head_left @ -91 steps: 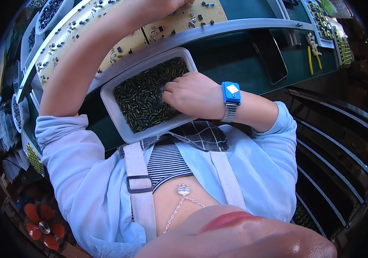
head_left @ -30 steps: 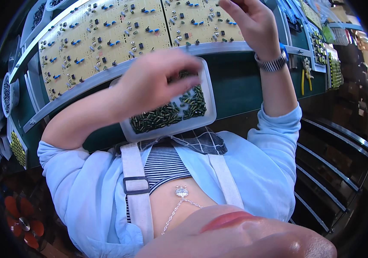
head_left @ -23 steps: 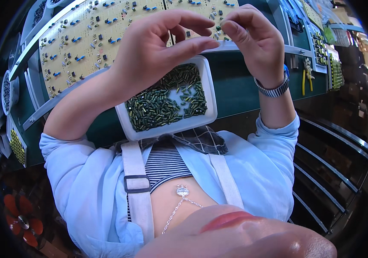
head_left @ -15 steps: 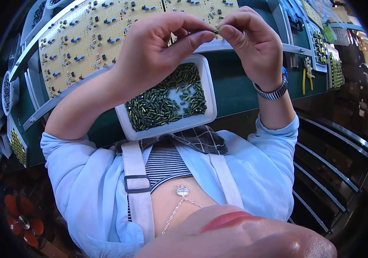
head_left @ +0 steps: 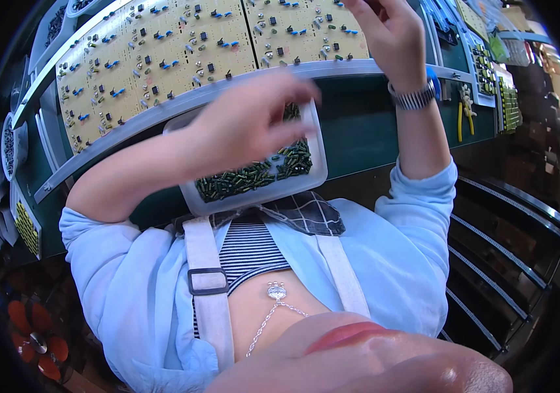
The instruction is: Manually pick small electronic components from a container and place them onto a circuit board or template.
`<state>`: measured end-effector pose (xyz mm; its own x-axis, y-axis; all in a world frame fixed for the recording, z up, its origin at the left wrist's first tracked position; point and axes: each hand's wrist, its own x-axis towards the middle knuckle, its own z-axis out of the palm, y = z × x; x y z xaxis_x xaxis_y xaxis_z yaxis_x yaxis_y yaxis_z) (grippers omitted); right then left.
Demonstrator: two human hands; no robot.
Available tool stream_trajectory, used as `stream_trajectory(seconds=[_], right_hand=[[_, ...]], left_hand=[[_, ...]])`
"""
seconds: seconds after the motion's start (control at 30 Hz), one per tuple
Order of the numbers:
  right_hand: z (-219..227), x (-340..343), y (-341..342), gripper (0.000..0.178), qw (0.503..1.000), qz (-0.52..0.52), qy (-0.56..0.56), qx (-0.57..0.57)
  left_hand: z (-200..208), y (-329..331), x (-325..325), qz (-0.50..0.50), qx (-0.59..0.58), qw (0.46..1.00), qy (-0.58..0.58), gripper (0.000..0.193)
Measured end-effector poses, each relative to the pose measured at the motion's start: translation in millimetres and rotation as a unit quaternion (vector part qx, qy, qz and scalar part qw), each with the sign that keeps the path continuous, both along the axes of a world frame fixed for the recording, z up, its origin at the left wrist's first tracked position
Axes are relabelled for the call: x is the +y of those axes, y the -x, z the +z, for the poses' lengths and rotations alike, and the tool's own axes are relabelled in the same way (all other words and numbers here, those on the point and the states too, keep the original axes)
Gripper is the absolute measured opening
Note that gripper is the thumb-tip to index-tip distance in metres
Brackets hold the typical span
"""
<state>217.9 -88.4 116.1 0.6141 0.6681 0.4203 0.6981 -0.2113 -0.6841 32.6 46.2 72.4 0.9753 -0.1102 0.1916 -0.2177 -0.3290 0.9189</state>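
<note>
My left hand (head_left: pixel 250 121) hangs over a white plastic tray (head_left: pixel 321 157) and is smeared by motion. Its thumb and fingers are apart, with nothing visible between them. Many small green cylindrical electronic components (head_left: pixel 240 183) lie heaped in the tray, partly covered by that hand. My right hand (head_left: pixel 394 39) is raised at the top, beside the right end of the tan circuit boards (head_left: pixel 195 49). Its fingertips run out past the upper edge, so whatever they hold is hidden. Rows of blue, black and green parts stand on the boards.
A metal rail (head_left: pixel 332 69) borders the boards along the green bench (head_left: pixel 355 124). Yellow-handled pliers (head_left: pixel 466 118) lie at the right, near blocks of green parts (head_left: pixel 507 101). Bins of small parts (head_left: pixel 10 147) stand at the left. An orange-bladed fan (head_left: pixel 37 340) is at lower left.
My hands were together above the tray, fingertips pinching a small green component. They have separated: the left came down over the tray and its fingers parted, the right went up toward the boards.
</note>
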Motion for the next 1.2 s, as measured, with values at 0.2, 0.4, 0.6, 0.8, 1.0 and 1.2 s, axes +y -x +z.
stream_trajectory(seconds=[0.2,0.4,0.6,0.8,1.0,1.2], right_hand=[[-15.6,9.6,-36.8,0.012,0.977,-0.034,0.105,-0.181],[-12.3,12.8,-38.9,0.014,0.957,-0.015,0.163,-0.24],[-9.7,15.1,-35.0,0.015,0.938,-0.007,0.176,-0.297],[-11.7,15.1,-30.9,0.015,0.925,-0.019,0.162,-0.344],[-11.1,15.4,-33.9,0.016,0.913,0.008,0.14,-0.382],[3.6,4.7,-27.7,0.016,0.915,0.021,0.155,-0.372]], left_hand=[[-42.1,28.6,-20.3,-0.156,-0.088,0.917,-0.356,0.03],[-43.5,29.9,-15.9,-0.19,-0.079,0.897,-0.391,0.013],[-43.2,29.0,-14.8,-0.183,-0.086,0.917,-0.343,0.01],[-34.1,25.1,-12.2,-0.189,-0.065,0.945,-0.259,0.008],[-14.0,14.3,-0.3,-0.164,-0.093,0.955,-0.229,0.015],[8.4,-4.3,19.2,-0.083,-0.117,0.977,-0.157,0.018]])
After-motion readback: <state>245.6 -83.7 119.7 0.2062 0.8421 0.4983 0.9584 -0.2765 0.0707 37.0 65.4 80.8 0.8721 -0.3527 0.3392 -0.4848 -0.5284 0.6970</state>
